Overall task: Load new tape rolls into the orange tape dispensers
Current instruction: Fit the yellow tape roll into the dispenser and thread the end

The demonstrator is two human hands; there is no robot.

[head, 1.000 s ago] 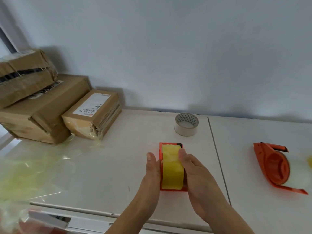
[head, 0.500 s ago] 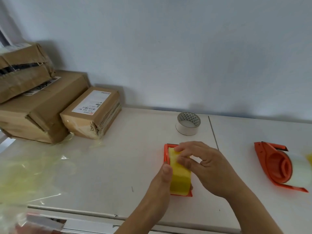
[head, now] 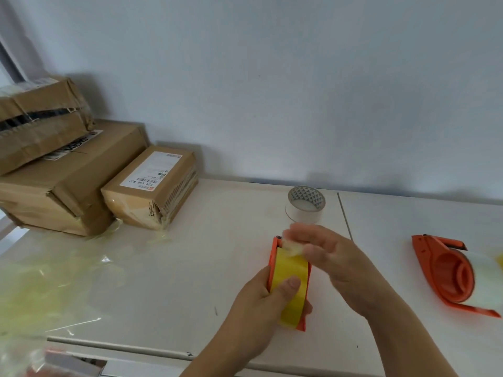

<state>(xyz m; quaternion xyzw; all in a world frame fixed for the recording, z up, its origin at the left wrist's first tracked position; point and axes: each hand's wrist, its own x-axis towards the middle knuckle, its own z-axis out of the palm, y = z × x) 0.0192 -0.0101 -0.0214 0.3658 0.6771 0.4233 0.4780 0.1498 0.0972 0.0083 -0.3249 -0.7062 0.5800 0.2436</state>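
Observation:
An orange tape dispenser [head: 273,261] with a yellow tape roll [head: 291,270] seated in it lies on the white table near the front edge. My left hand [head: 265,303] grips the dispenser from the left, thumb pressed on the yellow roll. My right hand [head: 330,261] hovers over the dispenser's far end, blurred, its fingertips pinching the loose pale end of the tape. A second orange dispenser [head: 446,276] lies at the right with a clear tape roll [head: 487,281] in it. A spare clear tape roll [head: 306,204] stands behind the hands.
Cardboard boxes [head: 68,180] are stacked at the back left against the wall, a smaller labelled box [head: 152,186] beside them. Crumpled yellowish film [head: 46,284] covers the table's left front. A seam [head: 344,216] splits the table top.
My left hand has closed around the dispenser and tilted it up. My right hand moved from the roll's side to its far end and took hold of the tape end.

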